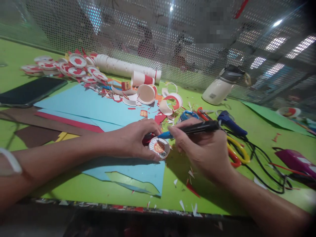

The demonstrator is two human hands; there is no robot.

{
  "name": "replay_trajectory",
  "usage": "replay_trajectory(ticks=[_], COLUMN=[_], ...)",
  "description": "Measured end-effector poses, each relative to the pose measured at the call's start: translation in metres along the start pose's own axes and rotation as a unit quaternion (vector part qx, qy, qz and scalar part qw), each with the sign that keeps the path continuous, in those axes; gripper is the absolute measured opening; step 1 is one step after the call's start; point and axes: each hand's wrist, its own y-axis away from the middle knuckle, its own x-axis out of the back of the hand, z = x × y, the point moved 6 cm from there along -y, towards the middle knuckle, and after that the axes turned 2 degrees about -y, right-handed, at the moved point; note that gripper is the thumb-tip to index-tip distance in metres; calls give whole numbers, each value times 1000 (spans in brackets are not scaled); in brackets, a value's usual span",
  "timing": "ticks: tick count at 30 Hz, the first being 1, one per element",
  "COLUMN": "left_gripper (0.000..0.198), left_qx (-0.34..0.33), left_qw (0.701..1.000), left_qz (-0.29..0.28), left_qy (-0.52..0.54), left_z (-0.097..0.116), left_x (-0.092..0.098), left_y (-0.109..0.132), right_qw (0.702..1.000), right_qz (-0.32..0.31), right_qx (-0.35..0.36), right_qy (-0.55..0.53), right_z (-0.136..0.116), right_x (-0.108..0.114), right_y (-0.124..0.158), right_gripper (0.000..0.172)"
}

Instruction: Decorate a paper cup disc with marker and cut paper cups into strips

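Note:
My left hand point(133, 140) is closed round the side of a small cut paper cup piece point(166, 152), its round base facing up. That base has dark dots near the rim and an orange patterned sticker point(159, 148) in the middle. In my right hand point(207, 153) is a black marker pen point(201, 127), held in a writing grip. Its blue front end points left and meets the upper rim of the cup piece; whether the tip touches the surface I cannot tell. Light blue paper sheets point(98, 113) lie under my left forearm.
Finished-looking red and white paper discs point(77, 61) are heaped at the back left, beside a long stack of paper cups point(123, 65). A phone point(32, 90) lies left. A white bottle point(218, 89), blue glue gun point(232, 123), scissors point(238, 149), cables and paper scraps occupy the right.

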Motion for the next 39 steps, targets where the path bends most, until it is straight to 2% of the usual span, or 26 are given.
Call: replay_trajectory(ticks=[3, 5, 10, 16, 34, 39], left_gripper=[39, 39, 39, 44, 41, 42], left_qx=[-6, -8, 7, 16, 12, 13], left_qw=[1000, 1000, 1000, 1000, 999, 1000], left_qz=[5, 8, 6, -6, -5, -3], left_qy=[-5, 0, 8, 18, 37, 21], left_z=[-1, -2, -2, -1, -3, -3], left_x=[0, 0, 0, -1, -1, -1], left_y=[0, 0, 1, 1, 2, 1], right_qw=[998, 997, 999, 999, 998, 998], right_qz=[56, 63, 19, -30, -57, -66], right_qx=[16, 17, 6, -28, -26, -19], right_qy=[12, 34, 41, 3, -6, -1], right_z=[-5, -6, -3, 2, 9, 4], right_x=[10, 12, 8, 1, -3, -4], right_y=[-1, -2, -4, -3, -1, -3], right_gripper=[15, 18, 21, 16, 13, 9])
